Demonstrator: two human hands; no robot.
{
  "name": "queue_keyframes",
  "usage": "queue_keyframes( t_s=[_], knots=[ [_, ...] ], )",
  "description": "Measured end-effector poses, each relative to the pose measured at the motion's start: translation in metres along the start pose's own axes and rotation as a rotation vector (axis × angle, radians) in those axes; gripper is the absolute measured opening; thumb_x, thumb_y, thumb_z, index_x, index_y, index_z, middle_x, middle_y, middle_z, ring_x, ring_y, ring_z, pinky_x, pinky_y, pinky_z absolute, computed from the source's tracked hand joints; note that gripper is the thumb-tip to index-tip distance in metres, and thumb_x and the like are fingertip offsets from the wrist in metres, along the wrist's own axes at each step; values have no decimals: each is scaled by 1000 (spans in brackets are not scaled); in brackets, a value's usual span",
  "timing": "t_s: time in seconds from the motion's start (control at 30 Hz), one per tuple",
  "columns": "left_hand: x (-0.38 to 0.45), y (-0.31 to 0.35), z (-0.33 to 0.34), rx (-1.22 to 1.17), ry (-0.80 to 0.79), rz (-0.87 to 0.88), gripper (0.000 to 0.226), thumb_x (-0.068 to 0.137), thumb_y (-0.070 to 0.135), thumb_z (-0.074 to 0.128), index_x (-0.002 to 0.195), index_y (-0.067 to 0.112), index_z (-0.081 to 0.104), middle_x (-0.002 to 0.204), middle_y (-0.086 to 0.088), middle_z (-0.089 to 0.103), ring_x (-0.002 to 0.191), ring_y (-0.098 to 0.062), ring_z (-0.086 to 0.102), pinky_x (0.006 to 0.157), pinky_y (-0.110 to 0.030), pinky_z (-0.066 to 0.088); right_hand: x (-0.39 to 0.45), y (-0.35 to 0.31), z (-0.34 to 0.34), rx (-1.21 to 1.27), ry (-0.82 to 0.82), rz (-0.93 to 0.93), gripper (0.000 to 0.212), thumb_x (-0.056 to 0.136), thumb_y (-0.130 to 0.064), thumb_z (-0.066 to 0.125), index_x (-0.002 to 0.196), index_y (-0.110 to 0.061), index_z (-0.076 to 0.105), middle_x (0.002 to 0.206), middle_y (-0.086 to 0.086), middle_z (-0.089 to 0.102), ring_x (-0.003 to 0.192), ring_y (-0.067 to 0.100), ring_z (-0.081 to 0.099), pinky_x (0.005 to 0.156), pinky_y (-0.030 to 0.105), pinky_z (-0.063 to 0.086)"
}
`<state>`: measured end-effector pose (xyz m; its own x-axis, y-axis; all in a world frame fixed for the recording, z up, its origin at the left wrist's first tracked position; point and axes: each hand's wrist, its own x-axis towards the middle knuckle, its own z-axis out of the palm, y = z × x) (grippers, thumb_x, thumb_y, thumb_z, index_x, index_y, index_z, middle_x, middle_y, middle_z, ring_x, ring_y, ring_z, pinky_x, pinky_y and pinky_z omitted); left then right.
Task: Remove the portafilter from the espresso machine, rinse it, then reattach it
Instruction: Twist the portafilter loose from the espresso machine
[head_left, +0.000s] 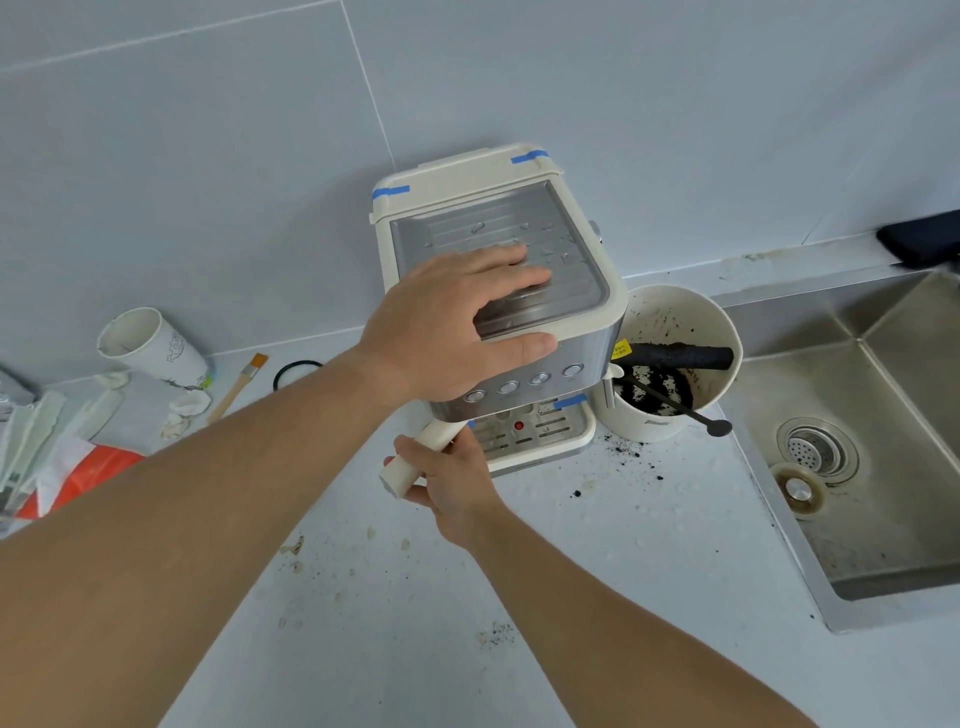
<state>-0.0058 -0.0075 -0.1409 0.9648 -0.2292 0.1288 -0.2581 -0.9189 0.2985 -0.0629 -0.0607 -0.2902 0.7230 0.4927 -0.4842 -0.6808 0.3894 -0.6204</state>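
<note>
The left hand lies flat on the espresso machine, bracing it. The right hand is closed around the portafilter handle, which projects from beneath the machine front. Keep downward pressure on the machine; rotate the handle smoothly, level.

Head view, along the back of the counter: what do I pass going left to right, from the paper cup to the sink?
Paper cup → brush → black ring → espresso machine, left hand on top → knock box with grounds → black spoon → sink drain.
</note>
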Motion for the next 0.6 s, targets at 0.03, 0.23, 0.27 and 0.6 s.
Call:
queue_keyframes(
  t_s=[0.03,0.23,0.27,0.6],
  knots=[
    [0,0,0,-1,0,-2,62,79,71,49,136,46,44,150,19,38,135,-10,37,110,-39,29,2,1,0,0,9,4,32,88,0,71,111,-15,54,93,4,64,81,23,69,86,54,56],
    [0,0,-1,-1,1,-2,62,79,70,49,136,46,44,149,19,38,134,-9,37,111,-40,30,0,8,-13,16,28,91,32,87,1,70,110,-16,55,101,11,61,79,23,70,78,48,59],
    [0,-1,-1,-3,3,-2,62,79,70,49,136,46,45,149,19,39,134,-9,37,110,-40,30,-2,9,-17,15,28,113,32,88,2,70,109,-17,55,100,12,60,80,24,69,76,47,60],
    [0,1,0,1,13,2,62,79,69,51,136,45,45,149,18,39,134,-11,38,110,-39,29,-40,6,-69,-201,-35,307,31,88,1,69,109,-10,49,91,13,66,84,29,72,72,45,60]
  ],
)
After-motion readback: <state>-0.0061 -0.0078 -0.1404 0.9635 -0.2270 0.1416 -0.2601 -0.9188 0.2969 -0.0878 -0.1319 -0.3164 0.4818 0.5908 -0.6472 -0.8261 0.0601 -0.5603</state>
